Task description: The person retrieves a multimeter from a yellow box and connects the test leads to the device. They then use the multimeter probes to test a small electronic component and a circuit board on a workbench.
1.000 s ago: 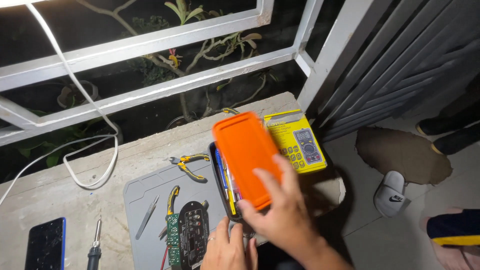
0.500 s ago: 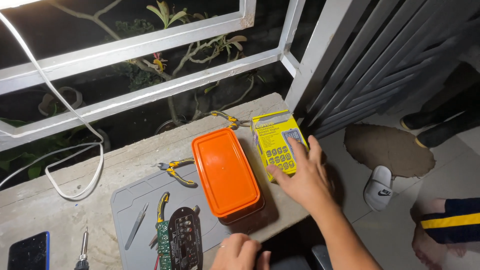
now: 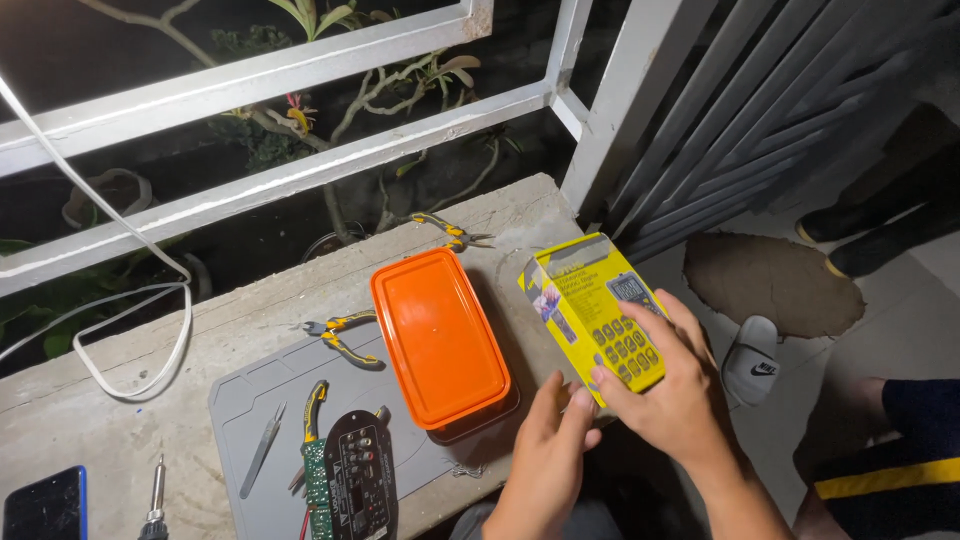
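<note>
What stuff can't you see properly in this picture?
- Head view: inside of the orange-lidded box, hidden by its lid.
- Yellow box, lower corner covered by the right hand.
- Phone and soldering iron, cut off by the bottom edge.

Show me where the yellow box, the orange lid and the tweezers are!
yellow box (image 3: 590, 300), head view, on its front face.
orange lid (image 3: 438, 335), head view, middle of the flat top.
tweezers (image 3: 262, 450), head view, midway along the thin metal arms.

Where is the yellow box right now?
In the head view, the yellow box is right of centre, lifted in the right hand, just right of the orange-lidded container.
</note>
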